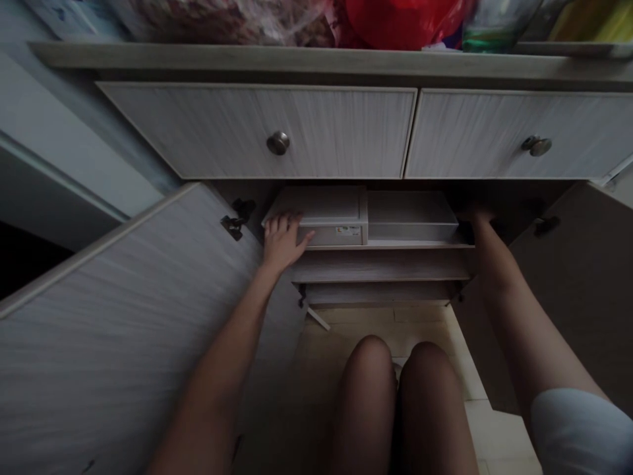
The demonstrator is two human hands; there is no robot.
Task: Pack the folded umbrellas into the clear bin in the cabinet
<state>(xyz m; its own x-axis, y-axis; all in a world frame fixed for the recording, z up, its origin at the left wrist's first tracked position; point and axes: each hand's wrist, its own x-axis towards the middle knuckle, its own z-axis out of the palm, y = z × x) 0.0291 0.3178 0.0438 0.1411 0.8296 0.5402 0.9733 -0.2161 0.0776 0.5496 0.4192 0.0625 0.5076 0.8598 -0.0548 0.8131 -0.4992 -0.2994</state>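
Straight ahead in the head view, a pale, rectangular, flat-topped box (321, 235) with a small printed label (348, 231) on its front sits on the top visible shelf inside the cabinet. My left hand (281, 243) lies over its left front corner, fingers spread and thumb held apart, touching it without closing around it. Just right of the box stands a shallow, whitish, rectangular tray (413, 231). Past that tray, farther right of the box, my right hand (479, 216) reaches into the dark side of the cabinet; its fingers are lost in shadow, so I cannot tell whether they hold anything.

Above the box run two grey wood-grain drawer fronts, the left drawer (316, 128) and the right drawer (475, 132), each with a round metal knob. Grey cabinet doors swing open on both sides of the box, the left door (128, 316) and the right door (578, 284). Below the box are a lower wooden shelf (380, 266), pale floor tiles (376, 320) and my bare knees (370, 356).
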